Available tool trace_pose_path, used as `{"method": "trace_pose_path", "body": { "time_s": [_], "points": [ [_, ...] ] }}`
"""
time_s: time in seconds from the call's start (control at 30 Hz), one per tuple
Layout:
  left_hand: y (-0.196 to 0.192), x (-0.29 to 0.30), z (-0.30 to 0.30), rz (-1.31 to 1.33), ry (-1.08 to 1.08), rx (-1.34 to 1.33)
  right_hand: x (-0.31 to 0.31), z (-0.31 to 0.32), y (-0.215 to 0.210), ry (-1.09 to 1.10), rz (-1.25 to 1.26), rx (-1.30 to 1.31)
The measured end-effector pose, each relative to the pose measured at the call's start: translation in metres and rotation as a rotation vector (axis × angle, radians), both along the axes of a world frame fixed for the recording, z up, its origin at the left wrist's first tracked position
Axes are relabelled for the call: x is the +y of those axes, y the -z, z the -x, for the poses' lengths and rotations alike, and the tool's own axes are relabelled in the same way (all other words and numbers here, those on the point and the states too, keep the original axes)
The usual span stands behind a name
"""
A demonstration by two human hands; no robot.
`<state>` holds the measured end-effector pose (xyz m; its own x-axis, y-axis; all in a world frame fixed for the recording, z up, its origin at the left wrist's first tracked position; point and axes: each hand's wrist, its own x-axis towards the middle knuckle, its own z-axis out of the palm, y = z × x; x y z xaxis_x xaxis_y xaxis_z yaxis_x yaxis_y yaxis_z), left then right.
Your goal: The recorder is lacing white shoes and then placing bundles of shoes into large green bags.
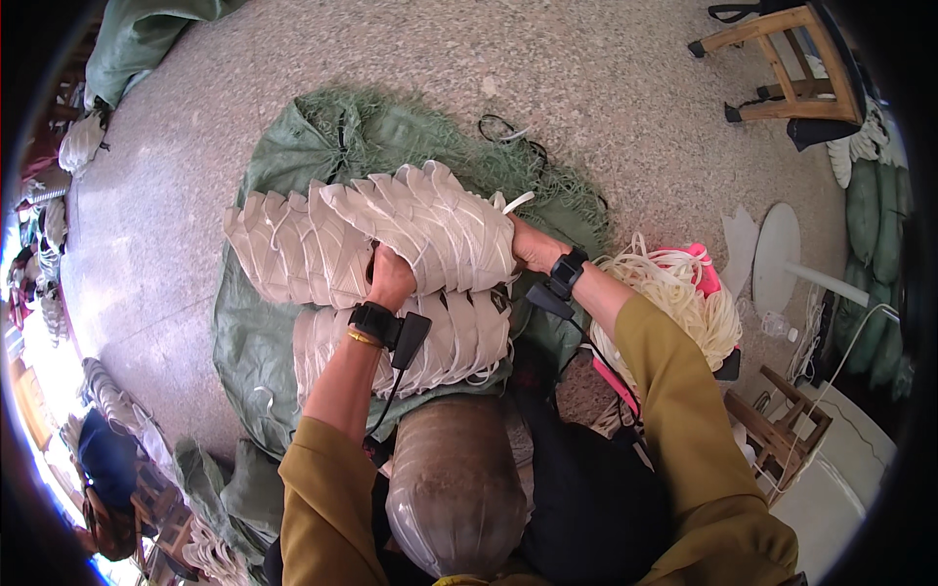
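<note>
Seated over a padded knee point(454, 488), a person grips a bundle of woven white strapping point(420, 230) on green netting point(244, 332): left hand point(391, 278) closed on its underside, right hand point(535, 249) clasping its end. It looks soft and floppy, best supported from below. Beyond, 1 wooden chair point(791, 63).

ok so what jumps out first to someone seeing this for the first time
Dead centre, the stack of pale woven pieces lies on a green net spread over the floor, with the left hand and right hand gripping the top one. To the right, a heap of cream cord sits by the right elbow.
</note>
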<state>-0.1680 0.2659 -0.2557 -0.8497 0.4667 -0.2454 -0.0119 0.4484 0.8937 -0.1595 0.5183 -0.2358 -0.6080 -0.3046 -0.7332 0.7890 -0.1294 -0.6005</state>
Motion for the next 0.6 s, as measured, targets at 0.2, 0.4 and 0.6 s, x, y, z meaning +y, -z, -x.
{"method": "trace_pose_path", "body": {
  "time_s": [0.2,0.4,0.6],
  "points": [
    [-0.044,0.008,0.001,0.088,-0.244,0.021,0.001,0.003,-0.01,0.028,0.018,0.011],
    [-0.069,0.004,-0.001,0.379,-0.273,0.028,-0.001,0.0,-0.026,0.127,-0.094,0.067],
    [-0.097,-0.005,-0.001,0.321,-0.216,0.108,0.018,0.001,-0.016,-0.081,-0.271,0.233]
  ]
}}
